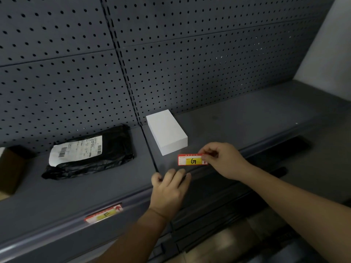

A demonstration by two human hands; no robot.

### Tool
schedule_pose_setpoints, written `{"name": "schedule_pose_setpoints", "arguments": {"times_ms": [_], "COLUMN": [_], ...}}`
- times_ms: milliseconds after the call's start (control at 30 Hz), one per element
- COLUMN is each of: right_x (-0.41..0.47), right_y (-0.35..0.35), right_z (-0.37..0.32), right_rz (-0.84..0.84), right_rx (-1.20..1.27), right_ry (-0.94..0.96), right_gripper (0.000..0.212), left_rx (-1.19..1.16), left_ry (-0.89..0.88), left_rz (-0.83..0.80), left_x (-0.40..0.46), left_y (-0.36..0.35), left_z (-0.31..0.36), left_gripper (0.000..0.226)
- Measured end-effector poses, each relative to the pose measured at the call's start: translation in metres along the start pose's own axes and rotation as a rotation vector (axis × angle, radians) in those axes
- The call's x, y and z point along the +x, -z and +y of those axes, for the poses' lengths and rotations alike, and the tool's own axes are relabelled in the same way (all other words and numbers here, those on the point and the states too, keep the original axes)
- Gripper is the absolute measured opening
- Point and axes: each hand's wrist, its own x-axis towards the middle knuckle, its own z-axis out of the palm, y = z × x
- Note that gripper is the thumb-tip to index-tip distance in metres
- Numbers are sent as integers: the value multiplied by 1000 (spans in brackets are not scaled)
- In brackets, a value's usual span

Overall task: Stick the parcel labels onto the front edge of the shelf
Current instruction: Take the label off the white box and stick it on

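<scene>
Two labels: "F" label [103, 213] stuck on the shelf front edge [57, 227]; "G" label [191, 160] pinched at its right end by right hand [222, 160], above the edge. Two parcels: black bag [98, 158], white box [167, 131]. Left hand [169, 188] rests open-fingered on the edge, just below-left of "G" label.

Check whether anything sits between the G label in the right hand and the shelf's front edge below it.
Nothing visible blocks it. The right hand pinches the G label just above the front edge. The left hand rests on that edge to the label's left, beside the path. The white box lies behind.
</scene>
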Motion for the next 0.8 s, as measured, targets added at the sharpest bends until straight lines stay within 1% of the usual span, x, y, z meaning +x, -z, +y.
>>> {"name": "schedule_pose_setpoints", "arguments": {"times_ms": [100, 267, 400, 567, 667, 800], "right_x": [0, -1, -3, -4, -6, -5], "right_y": [0, -1, -2, 0, 1, -6], "right_z": [2, 3, 4, 3, 4, 13], "right_rz": [-5, -20, -30, -54, -82, -93], "right_rx": [-13, -25, -22, -46, -79, -195], "right_ry": [12, 54, 82, 143, 170, 273], "right_gripper": [14, 14, 18, 16, 15, 16], "left_rx": [12, -11, -33, -54, -43, -49], "left_ry": [15, -18, -35, 42, 76, 113], "left_rz": [15, 59, 50, 27, -17, -62], "left_x": [-1, -4, -9, -11, -13, -17], "left_y": [-2, -3, -6, -4, -2, 2], "left_z": [2, 0, 2, 6, 9, 11], "left_gripper": [33, 31, 38, 34, 34, 34]}}
